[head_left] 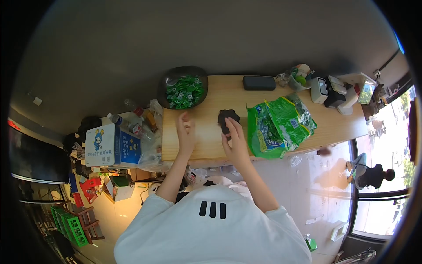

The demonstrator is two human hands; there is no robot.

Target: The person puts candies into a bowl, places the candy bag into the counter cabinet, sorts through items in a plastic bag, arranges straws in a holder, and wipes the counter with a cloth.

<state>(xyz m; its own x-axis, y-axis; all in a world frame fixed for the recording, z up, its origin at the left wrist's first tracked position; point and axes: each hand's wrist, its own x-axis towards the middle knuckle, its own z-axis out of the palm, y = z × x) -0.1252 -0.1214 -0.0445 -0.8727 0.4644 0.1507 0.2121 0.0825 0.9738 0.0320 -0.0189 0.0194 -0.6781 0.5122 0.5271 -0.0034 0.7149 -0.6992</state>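
My right hand (234, 140) grips a small black scalloped object (228, 119) over the middle of the wooden table (211, 94). To its left, my left hand (186, 132) hovers near the table's left part with its fingers loosely apart and nothing visible in them. Behind my left hand stands a dark translucent bowl (163, 88) filled with small green wrapped packets (184, 91). Right of my right hand lies a large green plastic bag (288, 125), open, with more green packets showing inside.
A dark case (259, 83) lies at the table's back edge. Cups, a white device (319, 89) and a screen (366, 93) stand at the back right. Boxes (100, 145) and bottles are on the left. One person (373, 176) is near the window at right.
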